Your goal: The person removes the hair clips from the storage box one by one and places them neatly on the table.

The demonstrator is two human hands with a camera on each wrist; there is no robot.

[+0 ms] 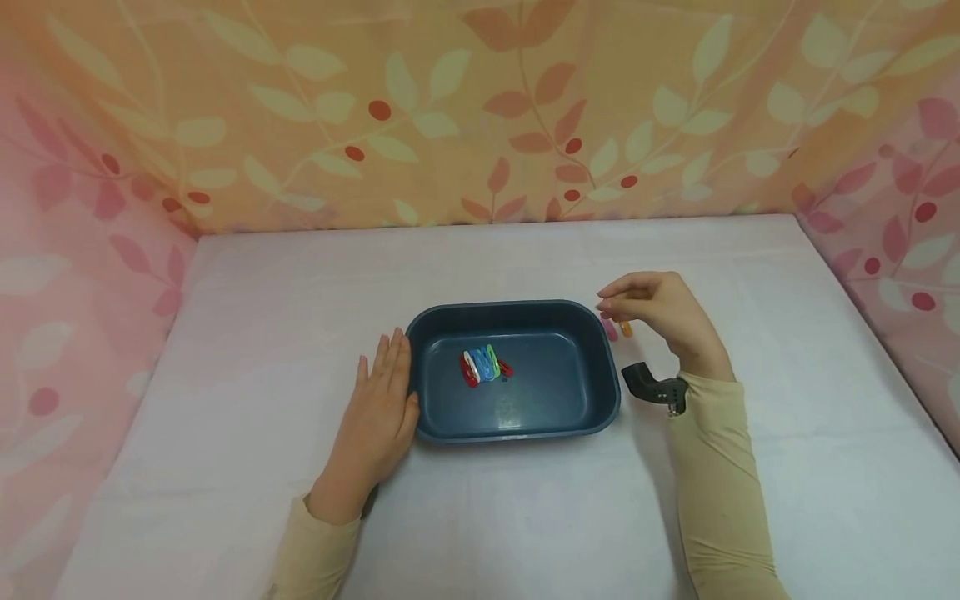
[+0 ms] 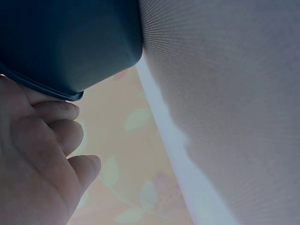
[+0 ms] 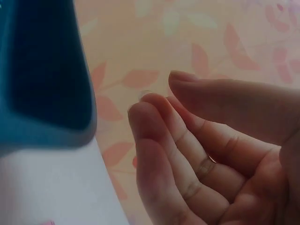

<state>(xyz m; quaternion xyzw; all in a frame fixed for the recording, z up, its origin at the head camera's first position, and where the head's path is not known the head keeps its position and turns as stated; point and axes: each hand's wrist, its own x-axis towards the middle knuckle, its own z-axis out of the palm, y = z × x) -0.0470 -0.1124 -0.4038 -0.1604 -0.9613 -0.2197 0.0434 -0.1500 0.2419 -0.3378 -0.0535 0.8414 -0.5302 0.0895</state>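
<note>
A dark blue plastic basin (image 1: 517, 421) stands on the white cloth. On its floor lies a row of small hair clips (image 1: 483, 364) in red, white, blue and green. My left hand (image 1: 382, 414) rests along the basin's left rim with fingers extended; in the left wrist view its fingers touch the rim from outside. To the right of the basin, my right hand (image 1: 663, 312) hovers with bent fingers. Thumb and fingertips stand apart in the right wrist view, and nothing shows between them. Below those fingertips lie a pink clip (image 1: 610, 330) and an orange clip (image 1: 626, 328), partly hidden.
White cloth (image 1: 300, 308) covers the table. Leaf-patterned curtains (image 1: 480, 125) hang behind it and at both sides. A black curved wrist-camera mount (image 1: 648, 387) juts from my right sleeve near the basin's right side.
</note>
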